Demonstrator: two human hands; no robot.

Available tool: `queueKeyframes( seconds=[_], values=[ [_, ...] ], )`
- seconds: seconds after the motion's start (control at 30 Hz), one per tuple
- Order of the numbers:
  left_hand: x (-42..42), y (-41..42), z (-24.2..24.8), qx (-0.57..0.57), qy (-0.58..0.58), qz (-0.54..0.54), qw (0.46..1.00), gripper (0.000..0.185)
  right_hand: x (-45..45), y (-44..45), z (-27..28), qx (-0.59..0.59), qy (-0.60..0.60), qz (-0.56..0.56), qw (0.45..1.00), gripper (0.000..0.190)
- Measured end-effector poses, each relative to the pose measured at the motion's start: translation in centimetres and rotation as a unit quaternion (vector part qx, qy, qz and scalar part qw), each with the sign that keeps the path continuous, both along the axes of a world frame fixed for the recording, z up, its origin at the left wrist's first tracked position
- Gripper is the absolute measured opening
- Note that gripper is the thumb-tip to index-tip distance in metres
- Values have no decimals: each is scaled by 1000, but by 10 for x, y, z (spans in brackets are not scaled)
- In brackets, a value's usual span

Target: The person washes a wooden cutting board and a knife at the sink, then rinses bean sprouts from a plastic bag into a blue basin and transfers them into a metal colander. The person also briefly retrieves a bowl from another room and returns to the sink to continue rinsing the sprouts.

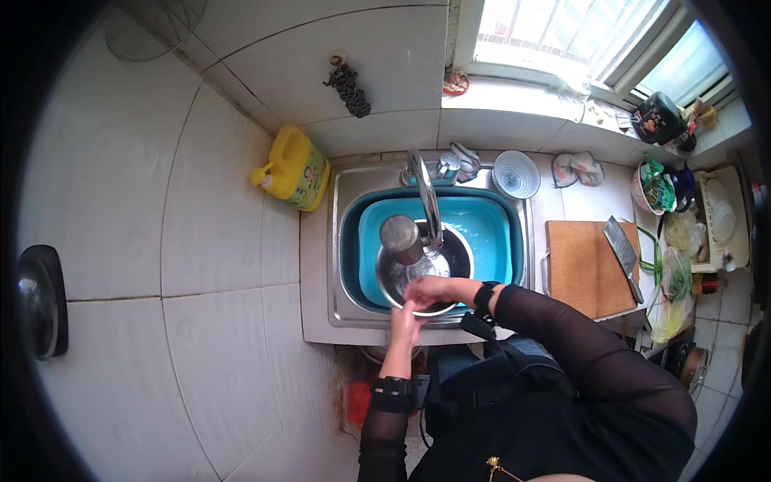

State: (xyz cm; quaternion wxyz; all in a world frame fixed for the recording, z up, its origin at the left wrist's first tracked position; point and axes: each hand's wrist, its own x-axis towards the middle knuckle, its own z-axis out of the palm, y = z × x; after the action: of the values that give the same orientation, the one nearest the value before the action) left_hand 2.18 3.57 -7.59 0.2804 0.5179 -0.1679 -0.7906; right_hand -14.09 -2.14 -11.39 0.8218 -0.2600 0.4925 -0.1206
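A round stainless steel bowl [462, 256] sits in the blue plastic basin [491, 235] inside the sink [335, 241]. My left hand [406, 325] grips the bowl's near rim from outside, its thumb on the edge. My right hand [429, 291] reaches over the same rim with bent fingers; whether it holds anything is hidden. Over the bowl hangs the curved chrome faucet [429, 193], its end at the bowl's right part. A grey-brown metal cylinder [400, 238] stands out above the bowl's left part; how it is supported is unclear. Water shows in the basin.
A yellow detergent jug [298, 172] stands left of the sink. On the right a cleaver [623, 253] lies on a wooden cutting board [578, 271]. A ribbed glass bowl [516, 175] and a folded cloth [577, 169] are behind. Green onions [650, 256] and bagged vegetables [676, 274] lie farther right.
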Motion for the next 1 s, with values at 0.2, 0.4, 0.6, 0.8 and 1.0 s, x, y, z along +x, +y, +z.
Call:
queueKeyframes(
  seconds=[0.2,0.4,0.6,0.8,1.0],
  values=[
    [3,-4,0,47,27,-65,996,52,-6,3,7,-39,-67,-347,935,20],
    [-1,-7,-3,7,-27,-72,997,54,-29,3,22,39,252,-51,966,21],
    [-10,-9,4,14,4,-163,986,45,-2,-19,23,-432,380,105,811,22],
    [7,-28,12,12,-53,-189,980,52,-15,-22,31,-449,246,135,848,24],
    [1,-28,-2,-11,-5,-98,995,58,-22,2,0,-291,367,-91,879,27]
  ],
)
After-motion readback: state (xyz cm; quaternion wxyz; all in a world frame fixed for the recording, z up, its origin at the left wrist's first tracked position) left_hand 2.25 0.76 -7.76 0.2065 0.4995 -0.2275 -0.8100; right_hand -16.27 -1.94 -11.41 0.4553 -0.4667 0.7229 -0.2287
